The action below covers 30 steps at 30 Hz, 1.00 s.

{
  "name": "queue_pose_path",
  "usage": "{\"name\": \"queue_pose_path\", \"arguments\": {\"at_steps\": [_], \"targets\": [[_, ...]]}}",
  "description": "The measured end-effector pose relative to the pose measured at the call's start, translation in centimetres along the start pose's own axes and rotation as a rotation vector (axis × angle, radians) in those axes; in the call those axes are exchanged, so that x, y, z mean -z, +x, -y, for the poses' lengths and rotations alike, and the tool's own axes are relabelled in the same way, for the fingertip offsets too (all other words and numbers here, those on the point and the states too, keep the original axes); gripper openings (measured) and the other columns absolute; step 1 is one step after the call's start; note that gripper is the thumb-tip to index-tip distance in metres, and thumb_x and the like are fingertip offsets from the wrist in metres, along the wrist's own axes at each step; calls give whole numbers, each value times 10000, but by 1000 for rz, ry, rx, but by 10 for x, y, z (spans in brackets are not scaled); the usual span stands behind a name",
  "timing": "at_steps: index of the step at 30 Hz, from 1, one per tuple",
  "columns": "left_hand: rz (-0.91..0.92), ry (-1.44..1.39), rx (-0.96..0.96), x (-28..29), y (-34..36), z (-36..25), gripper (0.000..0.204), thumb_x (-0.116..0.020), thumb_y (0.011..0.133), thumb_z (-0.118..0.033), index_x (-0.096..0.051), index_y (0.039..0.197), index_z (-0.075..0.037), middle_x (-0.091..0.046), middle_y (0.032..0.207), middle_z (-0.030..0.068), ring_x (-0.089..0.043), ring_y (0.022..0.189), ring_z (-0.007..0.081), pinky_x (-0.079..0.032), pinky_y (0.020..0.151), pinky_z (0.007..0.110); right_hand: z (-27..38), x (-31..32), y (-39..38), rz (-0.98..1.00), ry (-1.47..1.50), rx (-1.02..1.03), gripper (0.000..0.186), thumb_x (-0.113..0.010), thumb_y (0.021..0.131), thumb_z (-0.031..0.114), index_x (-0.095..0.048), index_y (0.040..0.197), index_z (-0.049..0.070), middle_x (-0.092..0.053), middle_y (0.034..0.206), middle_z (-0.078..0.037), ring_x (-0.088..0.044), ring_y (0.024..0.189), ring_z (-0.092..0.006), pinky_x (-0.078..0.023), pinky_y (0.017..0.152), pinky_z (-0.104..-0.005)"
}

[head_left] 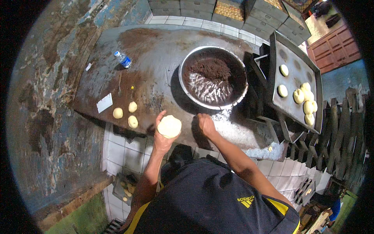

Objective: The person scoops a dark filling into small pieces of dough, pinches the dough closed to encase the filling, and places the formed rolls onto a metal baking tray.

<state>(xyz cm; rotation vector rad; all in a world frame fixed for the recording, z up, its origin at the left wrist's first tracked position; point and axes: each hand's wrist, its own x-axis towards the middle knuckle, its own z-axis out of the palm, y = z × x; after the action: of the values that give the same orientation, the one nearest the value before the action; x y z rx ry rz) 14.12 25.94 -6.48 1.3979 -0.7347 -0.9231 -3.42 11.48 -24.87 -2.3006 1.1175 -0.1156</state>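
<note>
My left hand (163, 138) holds up a flattened pale disc of dough (169, 126) above the table's near edge. My right hand (206, 124) is curled closed just below the near rim of a large steel bowl (239, 99); what it holds, if anything, is hidden. Inside the bowl lies dark brown crumbly filling (210, 68), with streaks of bare metal showing. Three dough balls (133, 121) lie on the metal table (148, 58) to the left of my left hand. On the right, a metal tray (288, 105) carries several pale dough pieces (298, 96).
A water bottle (122, 59) and a white card (104, 103) are on the table. Dark racks (339, 132) stand at the right, stacked metal trays (265, 19) behind the table. A weathered wall (46, 85) runs along the left. Another tray with dough (124, 187) sits low at left.
</note>
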Motion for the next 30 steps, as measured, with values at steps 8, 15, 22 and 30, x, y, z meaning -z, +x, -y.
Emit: {"name": "queue_pose_path", "arguments": {"at_steps": [8,15,22,30], "targets": [[136,-24,32,39,124,-9,523,-803,781,51,-600,1256,-34,-632,1301,91,-620,1146,135,-502,998,295,80,160,93,-231,392,-238,311,-612,947,172,-685,1210,24,-707,931,-264,-709,871,-417,-546,778,-464],[115,15,-6,27,197,13,545,-817,763,65,-613,1257,-43,-640,1215,76,-635,1098,169,-519,975,296,8,86,178,-276,141,-141,380,-577,823,72,-694,1183,40,-670,852,-263,-690,817,-418,-521,694,-495],[-2,307,-105,41,223,45,554,-808,773,65,-599,1271,-58,-662,1199,74,-647,1089,152,-535,953,292,39,136,156,225,1309,-540,236,-624,1006,204,-737,1154,59,-651,769,45,-490,594,-53,-394,536,-220],[-38,408,-61,-11,225,37,572,-777,838,-106,-489,1332,-121,-707,1086,171,-706,972,336,-558,834,425,122,147,90,-255,-116,138,466,-634,840,36,-631,1303,97,-681,958,-183,-669,760,-418,-557,659,-486]]}}
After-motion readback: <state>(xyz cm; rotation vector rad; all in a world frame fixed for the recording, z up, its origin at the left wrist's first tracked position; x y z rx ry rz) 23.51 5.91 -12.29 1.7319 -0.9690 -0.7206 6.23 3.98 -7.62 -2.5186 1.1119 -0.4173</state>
